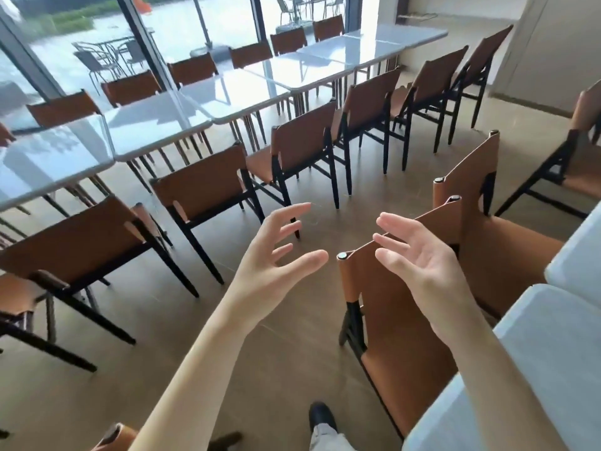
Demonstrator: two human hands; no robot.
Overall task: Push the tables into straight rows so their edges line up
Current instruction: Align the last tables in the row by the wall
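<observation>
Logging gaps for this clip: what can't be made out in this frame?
Head view only:
- Right tables: cut off by the frame edge and right hand; edge alignment unknowable.
- Left table row: glare blurs the seams.
- Near chair: its seat is hidden behind the backrest.
- Left hand: touches nothing.

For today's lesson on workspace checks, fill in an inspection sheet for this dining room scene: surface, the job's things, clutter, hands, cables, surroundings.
Surface: brown tiled floor, bare in the aisle.
Job's things: long row of white tables by the windows, near edges roughly in line; more white tables at the right edge.
Clutter: nothing seen on the tabletops.
Hands: left hand and right hand raised in the aisle, fingers spread, holding nothing, touching no table.
Cables: nothing seen.
Surroundings: brown chairs along both rows, one chair back just under the right hand; glass wall with outdoor chairs beyond.
</observation>
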